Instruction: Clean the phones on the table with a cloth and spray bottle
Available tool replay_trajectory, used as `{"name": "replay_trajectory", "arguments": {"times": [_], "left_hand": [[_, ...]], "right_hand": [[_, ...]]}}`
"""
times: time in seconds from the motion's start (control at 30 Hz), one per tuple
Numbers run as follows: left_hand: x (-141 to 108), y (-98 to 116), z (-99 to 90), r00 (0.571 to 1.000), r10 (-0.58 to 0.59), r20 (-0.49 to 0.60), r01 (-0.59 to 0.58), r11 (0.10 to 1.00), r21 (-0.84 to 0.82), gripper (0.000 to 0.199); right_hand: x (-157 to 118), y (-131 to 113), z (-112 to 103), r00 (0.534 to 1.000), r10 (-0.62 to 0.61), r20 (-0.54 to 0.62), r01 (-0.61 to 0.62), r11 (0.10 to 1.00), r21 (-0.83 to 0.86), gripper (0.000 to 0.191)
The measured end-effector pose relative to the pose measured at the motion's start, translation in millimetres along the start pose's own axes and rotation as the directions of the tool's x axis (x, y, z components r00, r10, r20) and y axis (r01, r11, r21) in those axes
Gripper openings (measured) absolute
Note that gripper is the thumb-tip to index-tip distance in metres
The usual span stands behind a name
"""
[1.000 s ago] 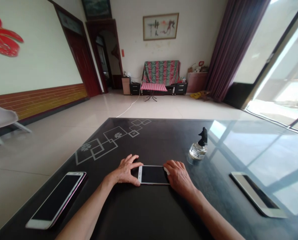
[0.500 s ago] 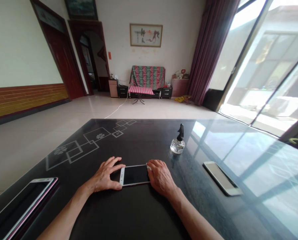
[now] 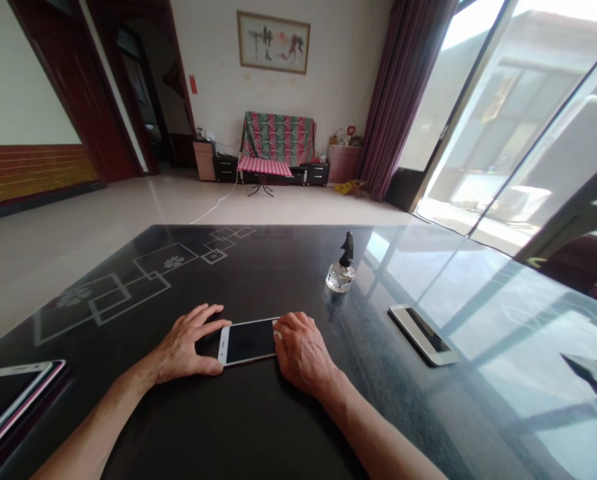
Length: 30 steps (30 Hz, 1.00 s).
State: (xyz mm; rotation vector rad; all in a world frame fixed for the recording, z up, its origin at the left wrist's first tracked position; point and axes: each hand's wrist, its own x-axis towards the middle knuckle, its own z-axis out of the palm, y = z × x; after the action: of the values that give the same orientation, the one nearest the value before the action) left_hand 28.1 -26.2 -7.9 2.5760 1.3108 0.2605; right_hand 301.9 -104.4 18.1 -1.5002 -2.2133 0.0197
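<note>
A white-framed smartphone (image 3: 251, 341) lies flat on the dark glossy table (image 3: 228, 420), its black screen facing up. My left hand (image 3: 191, 340) steadies its left end, thumb at the near corner and index finger at the far corner, the other fingers stretched out. Over the phone's right end, my right hand (image 3: 301, 347) is closed with fingers bent down, hiding that end. A sliver of a small white wipe (image 3: 277, 327) shows beneath its fingertips. Beyond the right hand stands a clear spray bottle (image 3: 341, 277) with a black trigger head.
Another white phone (image 3: 423, 335) lies on the right of the table, and a larger phone (image 3: 8, 393) at the left edge. Something dark and shiny (image 3: 595, 377) shows at the far right. Across the room stands a small table with a striped cover (image 3: 263, 166).
The whole view has shifted, so everything sits further left and mostly higher, and the dark item at the right edge has come into sight. Both hands remain at the phone.
</note>
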Motion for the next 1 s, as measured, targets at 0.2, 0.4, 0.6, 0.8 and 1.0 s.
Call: {"name": "replay_trajectory", "arguments": {"times": [0.2,0.4,0.6,0.8,1.0], "left_hand": [[-1,3,-2.2,1.0,0.011,-0.012,-0.012,1.0,-0.015,0.072],[-2,9,-6.1,1.0,-0.001,-0.013,0.001,0.999,-0.033,0.077],[-1,11,-7.3,1.0,-0.009,0.01,0.01,0.998,-0.063,0.081],[0,11,-10.3,0.998,-0.031,0.049,0.036,0.993,-0.108,0.083],[-1,10,-12.4,0.997,-0.018,0.075,0.026,0.993,-0.112,0.081]], "right_hand": [[-6,-20,-4,0.997,-0.073,0.028,0.072,0.997,0.033,0.02],[-18,-14,-10,0.983,-0.176,0.058,0.168,0.978,0.128,0.024],[-26,5,-16,0.961,-0.252,0.114,0.232,0.959,0.166,0.04],[-17,-1,-10,0.935,-0.335,0.117,0.303,0.925,0.227,0.041],[0,-21,-2,0.913,-0.388,0.122,0.332,0.884,0.328,0.039]]}}
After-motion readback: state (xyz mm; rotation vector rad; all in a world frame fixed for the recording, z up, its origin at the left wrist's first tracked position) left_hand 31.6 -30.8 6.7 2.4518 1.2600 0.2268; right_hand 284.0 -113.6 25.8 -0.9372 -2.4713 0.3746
